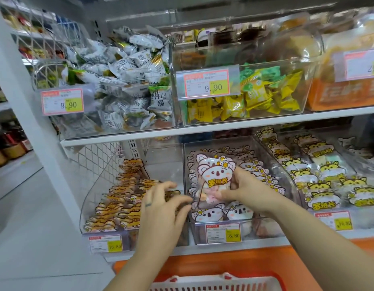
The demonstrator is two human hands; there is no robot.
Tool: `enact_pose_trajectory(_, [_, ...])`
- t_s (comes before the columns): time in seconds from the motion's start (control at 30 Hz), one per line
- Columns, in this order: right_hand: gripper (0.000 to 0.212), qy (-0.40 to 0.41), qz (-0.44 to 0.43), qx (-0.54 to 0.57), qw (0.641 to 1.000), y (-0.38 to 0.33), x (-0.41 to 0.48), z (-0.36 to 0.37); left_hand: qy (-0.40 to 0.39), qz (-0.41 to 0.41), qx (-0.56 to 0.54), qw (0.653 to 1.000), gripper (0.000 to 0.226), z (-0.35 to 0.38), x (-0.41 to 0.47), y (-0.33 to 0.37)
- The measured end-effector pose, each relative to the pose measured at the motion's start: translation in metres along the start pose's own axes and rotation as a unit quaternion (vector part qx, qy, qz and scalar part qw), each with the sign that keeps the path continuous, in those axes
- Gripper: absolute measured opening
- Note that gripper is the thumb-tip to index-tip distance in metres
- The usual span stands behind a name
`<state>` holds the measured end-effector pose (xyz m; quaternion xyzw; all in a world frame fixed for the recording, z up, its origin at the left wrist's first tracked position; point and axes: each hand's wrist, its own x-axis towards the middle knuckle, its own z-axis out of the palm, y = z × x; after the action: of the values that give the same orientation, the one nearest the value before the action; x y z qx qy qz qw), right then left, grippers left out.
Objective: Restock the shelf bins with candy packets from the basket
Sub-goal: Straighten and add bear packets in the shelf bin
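Note:
My right hand [248,192] grips a pink koala candy packet [213,177] upright over the middle clear bin [286,181] on the lower shelf, which holds rows of the same koala packets. My left hand [164,203] hovers with fingers spread and slightly curled just left of that packet, in front of the left bin [91,198] of brown bear packets; it holds nothing. The rim of the red and white basket [215,283] shows at the bottom edge, below my arms.
A right-hand bin [349,211] holds yellow cat packets. The upper shelf carries bins of white-grey candies [127,85], yellow-green candies [257,95] and orange packs [339,93]. Price tags hang on the bin fronts. An aisle floor and another shelf lie to the left.

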<state>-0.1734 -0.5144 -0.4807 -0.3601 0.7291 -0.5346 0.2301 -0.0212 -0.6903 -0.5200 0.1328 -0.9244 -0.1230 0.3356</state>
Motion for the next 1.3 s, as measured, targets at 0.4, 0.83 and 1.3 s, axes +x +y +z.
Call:
enact_pose_trajectory(0.4, [0.034,-0.046,0.005,-0.016,0.999,-0.012,-0.001,0.005,-0.138,-0.052,-0.081,0.986,0.049,-0.023,0.038,0.030])
enact_pose_trajectory(0.83, [0.020,0.066,-0.089,-0.092,0.990,-0.012,0.007,0.001,-0.195,0.027,-0.007,0.980,0.041,-0.036,0.050,0.029])
enact_pose_trajectory(1.3, [0.024,0.066,-0.061,0.017,0.996,0.002,0.010,-0.006,-0.152,0.177,0.082,0.969,0.065,-0.028,0.023,0.006])
